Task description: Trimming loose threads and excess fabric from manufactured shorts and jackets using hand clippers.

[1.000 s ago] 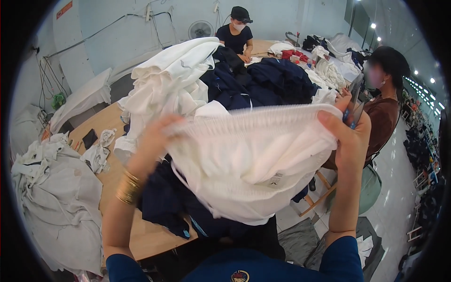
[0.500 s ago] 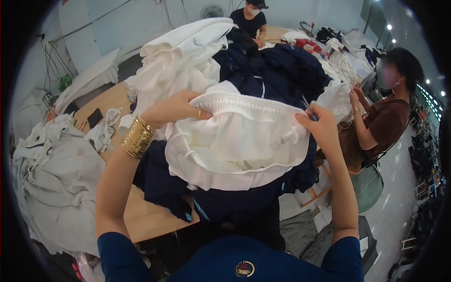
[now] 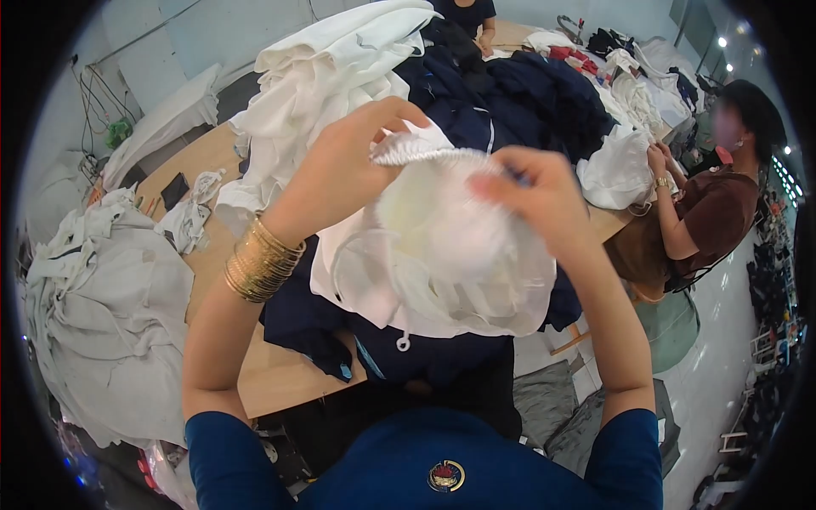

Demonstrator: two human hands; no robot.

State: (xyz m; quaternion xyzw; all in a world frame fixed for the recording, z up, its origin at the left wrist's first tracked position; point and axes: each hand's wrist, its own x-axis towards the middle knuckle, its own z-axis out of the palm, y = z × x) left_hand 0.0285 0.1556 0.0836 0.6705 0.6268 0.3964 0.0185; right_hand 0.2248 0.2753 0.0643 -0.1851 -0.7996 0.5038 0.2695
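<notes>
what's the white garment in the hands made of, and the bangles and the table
White garment: soft knit fabric, likely cotton jersey; it drapes, bunches, and its waistband is ribbed. Bangles: gold-coloured metal by their shine. Table: wood or wood-look board, matte tan. Left hand and right hand grip the garment.

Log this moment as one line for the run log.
left hand: gripping white garment waistband | right hand: gripping same garment | garment: bunched, held above wooden table | navy clothes pile: behind

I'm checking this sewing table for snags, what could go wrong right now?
The drawstring dangling below the white garment, bunched between the left hand and right hand, might catch on the navy pile underneath. The tall white stack behind leans over the table and could slide off.
</notes>
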